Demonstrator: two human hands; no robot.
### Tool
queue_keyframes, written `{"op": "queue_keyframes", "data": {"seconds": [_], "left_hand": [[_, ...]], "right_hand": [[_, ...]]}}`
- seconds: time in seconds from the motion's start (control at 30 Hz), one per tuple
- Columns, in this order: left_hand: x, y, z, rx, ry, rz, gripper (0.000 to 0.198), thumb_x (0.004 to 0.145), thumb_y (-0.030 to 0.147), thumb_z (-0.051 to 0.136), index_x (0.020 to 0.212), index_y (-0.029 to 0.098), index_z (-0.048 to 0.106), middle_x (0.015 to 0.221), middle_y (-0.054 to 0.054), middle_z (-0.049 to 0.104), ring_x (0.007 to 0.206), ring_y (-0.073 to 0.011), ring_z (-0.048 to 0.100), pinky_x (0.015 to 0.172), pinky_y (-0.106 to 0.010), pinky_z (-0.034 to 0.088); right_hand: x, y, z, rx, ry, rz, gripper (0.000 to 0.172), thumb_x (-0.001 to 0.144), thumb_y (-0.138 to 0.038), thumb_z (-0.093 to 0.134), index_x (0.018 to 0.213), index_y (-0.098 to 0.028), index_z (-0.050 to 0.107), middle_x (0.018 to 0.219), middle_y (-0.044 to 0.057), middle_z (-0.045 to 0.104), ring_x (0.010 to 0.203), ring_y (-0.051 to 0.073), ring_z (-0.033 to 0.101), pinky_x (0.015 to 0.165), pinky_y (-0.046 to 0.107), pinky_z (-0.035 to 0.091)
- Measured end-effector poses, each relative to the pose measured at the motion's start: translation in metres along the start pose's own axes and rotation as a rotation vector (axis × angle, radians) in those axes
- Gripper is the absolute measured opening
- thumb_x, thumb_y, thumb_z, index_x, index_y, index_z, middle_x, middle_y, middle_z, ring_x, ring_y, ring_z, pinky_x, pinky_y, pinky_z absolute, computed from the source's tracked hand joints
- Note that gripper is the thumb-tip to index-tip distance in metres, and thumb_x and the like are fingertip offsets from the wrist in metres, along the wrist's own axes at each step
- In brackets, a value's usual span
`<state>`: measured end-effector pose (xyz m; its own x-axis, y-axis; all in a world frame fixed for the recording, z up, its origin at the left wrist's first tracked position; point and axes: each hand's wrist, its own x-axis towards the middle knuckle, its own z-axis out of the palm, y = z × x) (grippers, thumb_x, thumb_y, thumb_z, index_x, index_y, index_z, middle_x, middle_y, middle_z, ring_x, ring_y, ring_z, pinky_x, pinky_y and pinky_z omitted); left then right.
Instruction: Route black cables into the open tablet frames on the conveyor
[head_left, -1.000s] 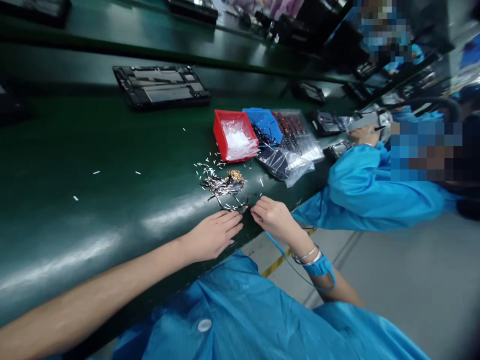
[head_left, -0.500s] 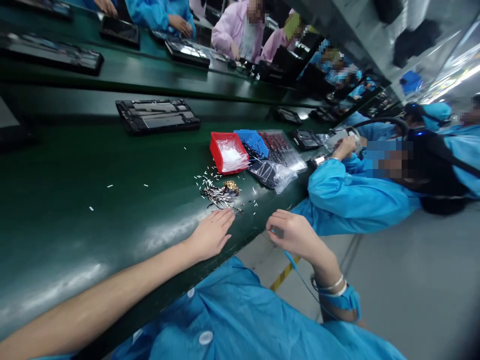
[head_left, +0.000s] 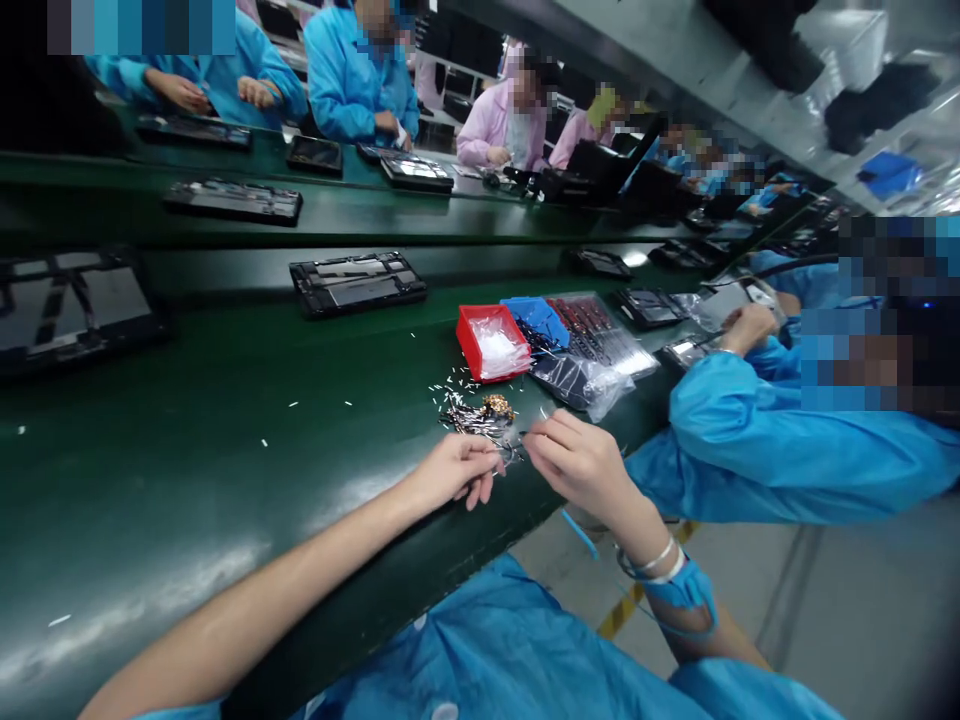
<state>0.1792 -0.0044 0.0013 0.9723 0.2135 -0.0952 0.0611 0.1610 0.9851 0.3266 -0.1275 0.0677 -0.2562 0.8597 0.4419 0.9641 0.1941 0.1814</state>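
In the head view my left hand [head_left: 459, 470] is at the near edge of a pile of small parts [head_left: 474, 418], dark strips with silver and gold ends. Its thumb and forefinger pinch a thin dark wire-like part [head_left: 511, 454]. Just right of it, my right hand [head_left: 574, 455] is raised over the table edge with its fingers pinched together. A tiny dark end shows at those fingertips, too small to name. Small white slips lie scattered around the pile. A band with a blue cord circles my right wrist.
Behind the pile stand a red bin [head_left: 466, 345] of clear plastic pieces and a blue bin [head_left: 551, 318] of black parts. Beside them lie a plastic bag [head_left: 589, 385] and a clear tray [head_left: 600, 320]. Opened tablet-like devices [head_left: 358, 282] rest on the green table [head_left: 187, 520]. A co-worker's sleeve [head_left: 750, 450] is close on the right.
My left hand has gone from lying flat by the pile to pinching a thin part. My right hand has come left and up, close to the left fingertips. The view has shifted.
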Motion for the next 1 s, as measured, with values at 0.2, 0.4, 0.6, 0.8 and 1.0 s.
{"op": "queue_keyframes", "data": {"seconds": [0.2, 0.4, 0.6, 0.8, 1.0], "left_hand": [[0.000, 0.001, 0.000, -0.092, 0.148, 0.017, 0.042, 0.082, 0.055, 0.051, 0.077, 0.013, 0.055, 0.050, -0.001, 0.056, 0.035, -0.0077, 0.044, 0.036, -0.016, 0.025], [-0.002, 0.006, -0.001, -0.018, 0.234, 0.022, 0.025, 0.084, 0.037, 0.051, 0.078, 0.014, 0.058, 0.046, 0.004, 0.050, 0.034, -0.0061, 0.037, 0.039, -0.016, 0.028], [0.001, 0.012, -0.024, 0.055, 0.412, 0.022, 0.019, 0.084, 0.026, 0.049, 0.071, 0.014, 0.056, 0.052, 0.002, 0.054, 0.041, -0.0063, 0.042, 0.044, -0.016, 0.031], [0.006, 0.008, -0.034, 0.107, 0.464, 0.014, 0.010, 0.081, 0.020, 0.050, 0.076, 0.014, 0.057, 0.053, 0.002, 0.055, 0.042, -0.0078, 0.044, 0.045, -0.018, 0.036], [0.008, 0.003, -0.043, 0.197, 0.524, 0.072, 0.010, 0.078, 0.018, 0.050, 0.080, 0.014, 0.058, 0.063, 0.000, 0.058, 0.050, -0.0096, 0.050, 0.052, -0.020, 0.041]], "right_hand": [[0.015, -0.021, 0.026, 0.242, 0.227, 0.192, 0.019, 0.086, -0.011, 0.055, 0.093, -0.020, 0.069, 0.084, 0.006, 0.071, 0.076, 0.017, 0.061, 0.068, 0.031, 0.052], [0.016, -0.024, 0.039, 0.308, 0.219, 0.209, 0.017, 0.086, -0.010, 0.055, 0.091, -0.018, 0.069, 0.083, 0.006, 0.071, 0.077, 0.016, 0.062, 0.069, 0.030, 0.053], [-0.006, 0.000, 0.041, 0.240, 0.025, 0.320, 0.011, 0.086, -0.012, 0.058, 0.083, -0.019, 0.067, 0.079, 0.002, 0.070, 0.076, 0.015, 0.061, 0.070, 0.028, 0.050], [-0.005, 0.007, 0.074, 0.115, -0.301, 0.069, 0.010, 0.083, -0.011, 0.060, 0.084, -0.017, 0.067, 0.083, 0.005, 0.069, 0.082, 0.019, 0.059, 0.067, 0.029, 0.046], [0.009, 0.011, 0.090, 0.067, -0.353, -0.024, 0.014, 0.082, -0.007, 0.055, 0.075, -0.015, 0.064, 0.074, 0.007, 0.065, 0.078, 0.020, 0.056, 0.062, 0.029, 0.039]]}}
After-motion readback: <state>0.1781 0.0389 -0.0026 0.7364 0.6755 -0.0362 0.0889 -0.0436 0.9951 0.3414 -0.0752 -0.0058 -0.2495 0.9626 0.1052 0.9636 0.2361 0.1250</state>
